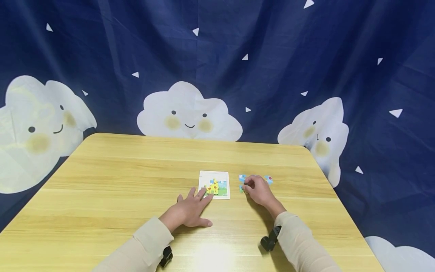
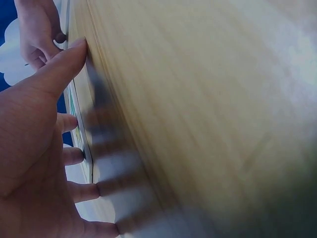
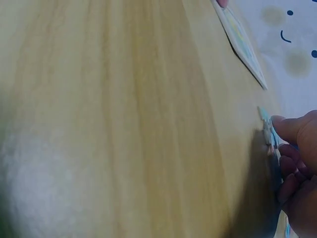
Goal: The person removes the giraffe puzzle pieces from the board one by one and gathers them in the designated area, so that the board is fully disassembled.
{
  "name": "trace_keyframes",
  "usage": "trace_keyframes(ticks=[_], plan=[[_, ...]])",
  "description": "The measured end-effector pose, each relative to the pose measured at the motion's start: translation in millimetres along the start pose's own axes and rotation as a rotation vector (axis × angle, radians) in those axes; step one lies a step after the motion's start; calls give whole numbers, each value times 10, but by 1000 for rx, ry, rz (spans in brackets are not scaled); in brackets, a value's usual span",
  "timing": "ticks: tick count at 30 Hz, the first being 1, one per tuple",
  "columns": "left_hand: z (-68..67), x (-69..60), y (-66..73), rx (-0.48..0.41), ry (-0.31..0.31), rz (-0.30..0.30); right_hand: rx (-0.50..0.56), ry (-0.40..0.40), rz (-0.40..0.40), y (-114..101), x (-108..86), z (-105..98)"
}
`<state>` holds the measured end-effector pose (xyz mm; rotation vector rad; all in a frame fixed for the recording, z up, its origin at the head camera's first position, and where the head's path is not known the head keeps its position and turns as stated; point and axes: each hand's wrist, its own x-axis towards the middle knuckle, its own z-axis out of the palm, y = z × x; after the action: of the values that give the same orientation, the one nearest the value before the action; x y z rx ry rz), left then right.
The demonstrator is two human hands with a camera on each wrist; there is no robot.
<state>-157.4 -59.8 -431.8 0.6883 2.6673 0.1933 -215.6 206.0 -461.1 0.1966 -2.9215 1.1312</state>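
Risks skewing puzzle board [image 1: 213, 175] by nudge from splayed left hand [image 1: 190, 211]; scattering far pieces [image 1: 269, 180] grazed by right hand [image 1: 260, 190], pinching near piece [image 1: 241, 189].

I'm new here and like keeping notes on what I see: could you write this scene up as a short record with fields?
Surface: pale wood-grained table
Being assembled: square white-bordered puzzle board, partly filled with a yellow giraffe picture
Left hand: fingers spread, fingertips at the board's near left corner
Loose parts: small blue-printed jigsaw pieces, right of the board
Right hand: fingers curled, hiding some pieces; grip unclear
Worn: beige sleeves
Behind: dark blue fabric curtain with smiling white clouds
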Motion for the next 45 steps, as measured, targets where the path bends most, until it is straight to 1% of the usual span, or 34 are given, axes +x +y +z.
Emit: trace_keyframes(ticks=[10, 15, 19, 25, 31, 36, 38, 45], plan=[[12, -1, 5, -2, 0, 3, 1, 33, -47, -167, 47, 37], [7, -4, 4, 0, -1, -2, 0, 20, -89, -271, 92, 92], [6, 1, 1, 6, -3, -6, -3, 10, -106, -342, 127, 150], [5, 7, -7, 10, -6, -6, -5, -29, -130, -432, 173, 242], [8, 10, -12, 9, -8, -9, -32, -91, -135, -515, 220, 326], [8, 18, -7, 13, -11, -14, -31, -138, -135, -575, 247, 390], [7, 16, -6, 15, -11, -15, -27, -150, -133, -599, 261, 414], [-2, 5, -5, 26, -10, -5, -66, -175, -157, -650, 311, 486]])
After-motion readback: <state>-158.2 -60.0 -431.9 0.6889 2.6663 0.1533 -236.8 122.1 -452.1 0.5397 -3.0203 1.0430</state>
